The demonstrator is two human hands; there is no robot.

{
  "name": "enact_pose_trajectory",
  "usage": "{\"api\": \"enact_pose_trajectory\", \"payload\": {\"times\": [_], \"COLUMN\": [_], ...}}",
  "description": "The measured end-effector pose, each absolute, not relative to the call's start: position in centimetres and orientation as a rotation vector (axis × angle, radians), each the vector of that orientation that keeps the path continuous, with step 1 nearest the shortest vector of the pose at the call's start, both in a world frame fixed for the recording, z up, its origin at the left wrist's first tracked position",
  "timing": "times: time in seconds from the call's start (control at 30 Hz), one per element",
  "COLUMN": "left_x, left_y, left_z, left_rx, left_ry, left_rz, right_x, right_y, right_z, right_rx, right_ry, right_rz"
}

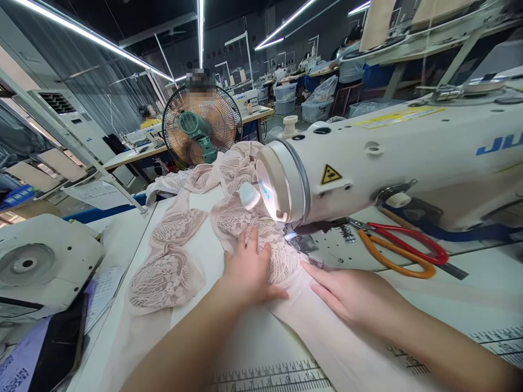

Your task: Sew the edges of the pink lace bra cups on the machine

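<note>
Both hands sit near the centre of the frame, working on a pale pink lace garment (286, 267) laid under the head of a white sewing machine (343, 158). I see the left hand (247, 269) palm down on the lace, fingers spread and pointing up the frame, thumb out to the right; it presses on the cloth rather than gripping it. From the right, the right hand (353, 294) comes in with its index finger stretched out to the lace's edge, just below the lit needle area. I cannot tell whether cloth is pinched beneath those fingers. A plain length of the same garment runs down to the bottom edge, across black ruler markings (278, 375) on the white table (208, 261).

Left of centre I have a second lace garment (163, 280) lying flat, and beyond it a heap of similar pieces (208, 177) by the machine head. Scissors (440, 253) with one red and one orange handle rest right of the needle. A big fan (232, 117) with a green motor stands at upper centre; clear plastic bins (285, 98) are farther back.
</note>
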State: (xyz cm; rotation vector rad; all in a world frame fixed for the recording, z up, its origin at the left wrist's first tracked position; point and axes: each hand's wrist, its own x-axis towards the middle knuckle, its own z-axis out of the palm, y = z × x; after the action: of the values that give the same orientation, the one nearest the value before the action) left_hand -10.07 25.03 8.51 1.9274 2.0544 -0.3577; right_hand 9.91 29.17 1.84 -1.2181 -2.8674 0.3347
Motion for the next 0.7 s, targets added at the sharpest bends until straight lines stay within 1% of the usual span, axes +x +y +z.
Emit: {"api": "enact_pose_trajectory", "payload": {"times": [0.13, 0.27, 0.47, 0.7], "left_x": [-11.1, -12.1, -13.1, -14.0], "left_y": [25.5, 25.8, 26.4, 27.4], "left_z": [8.1, 7.5, 6.8, 6.5], "left_rx": [1.856, 1.908, 1.990, 1.919], "left_ry": [2.080, 2.056, 2.012, 2.053], "left_rz": [-0.235, -0.167, -0.082, -0.004], "right_x": [8.5, 7.6, 7.7, 8.3], "right_y": [29.0, 28.7, 28.6, 28.9], "right_z": [4.3, 5.8, 4.6, 3.2], "right_rx": [-1.366, -1.463, -1.454, -1.373], "right_ry": [-3.032, -3.132, -3.099, -3.040], "right_rz": [0.326, 0.311, 0.244, 0.231]}}
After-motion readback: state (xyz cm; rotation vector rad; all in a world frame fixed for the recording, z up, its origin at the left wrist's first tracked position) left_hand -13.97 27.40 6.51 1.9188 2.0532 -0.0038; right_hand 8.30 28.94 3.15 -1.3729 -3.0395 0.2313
